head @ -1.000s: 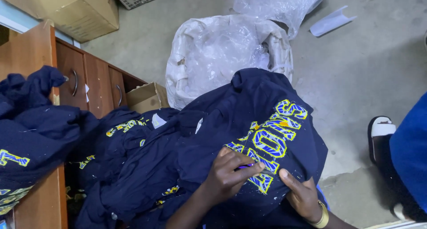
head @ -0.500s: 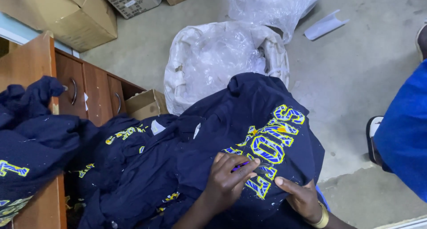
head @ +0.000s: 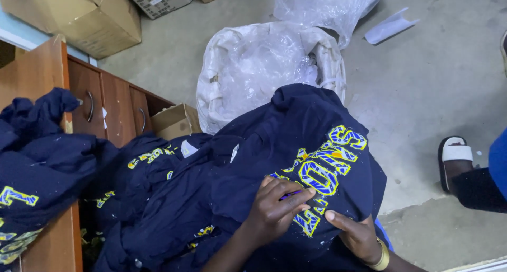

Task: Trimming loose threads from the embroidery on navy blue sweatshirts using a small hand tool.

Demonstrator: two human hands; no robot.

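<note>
A navy shirt (head: 296, 140) with yellow-edged blue lettering (head: 325, 174) lies draped over a heap of similar navy shirts (head: 158, 198). My left hand (head: 277, 211) rests on the lettering with its fingers curled and pinching the fabric. My right hand (head: 359, 235), with a gold bracelet at the wrist, holds the shirt just below the letters, thumb on top and fingers hidden under the cloth. More navy shirts (head: 37, 156) hang over a wooden desk at the left.
The wooden desk (head: 50, 74) with drawers stands at left, a small open carton (head: 177, 121) beside it. A white sack lined with clear plastic (head: 259, 66) sits behind the heap. Cardboard boxes (head: 90, 16) line the back. Another person's sandalled foot (head: 457, 163) and blue garment (head: 499, 158) are at right.
My left hand's fingers have curled tighter on the lettering. The other person's blue garment has drawn back toward the right edge. My right hand has stayed put.
</note>
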